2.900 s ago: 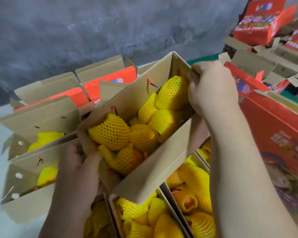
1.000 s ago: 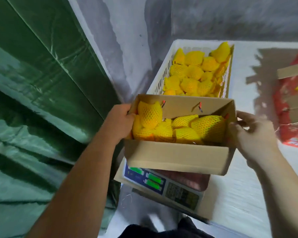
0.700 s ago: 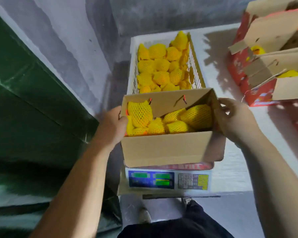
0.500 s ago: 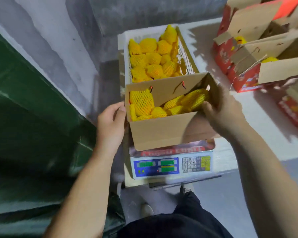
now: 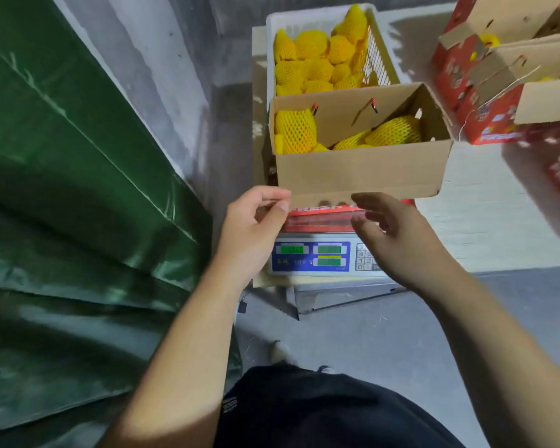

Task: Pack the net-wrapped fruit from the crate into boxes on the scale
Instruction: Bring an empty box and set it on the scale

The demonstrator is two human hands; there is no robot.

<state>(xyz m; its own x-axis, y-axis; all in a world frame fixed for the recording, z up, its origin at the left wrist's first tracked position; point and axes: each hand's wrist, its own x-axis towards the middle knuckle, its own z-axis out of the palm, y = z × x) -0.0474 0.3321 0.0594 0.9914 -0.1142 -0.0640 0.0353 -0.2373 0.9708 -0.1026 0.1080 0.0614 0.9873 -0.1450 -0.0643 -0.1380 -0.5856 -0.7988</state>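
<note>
An open cardboard box [image 5: 359,173] with red print at its base stands on the electronic scale [image 5: 311,257]. Inside it lie several fruit in yellow foam net [image 5: 296,130], piled at its left and right ends. Behind the box a white plastic crate [image 5: 380,59] holds several more net-wrapped fruit [image 5: 311,53]. My left hand [image 5: 249,227] hovers at the box's lower left corner, fingers loosely curled and holding nothing. My right hand [image 5: 398,234] floats in front of the box over the scale's keypad, fingers relaxed and empty.
Red and brown fruit boxes [image 5: 485,101] with raised flaps stand on the white table [image 5: 498,205] at the right, close to the box on the scale. A green tarpaulin [image 5: 62,189] fills the left side. Grey floor and my legs lie below the scale.
I carried the filled box from the stack of boxes to the scale and set it down. Both hands have let go of its sides and drawn back to its front.
</note>
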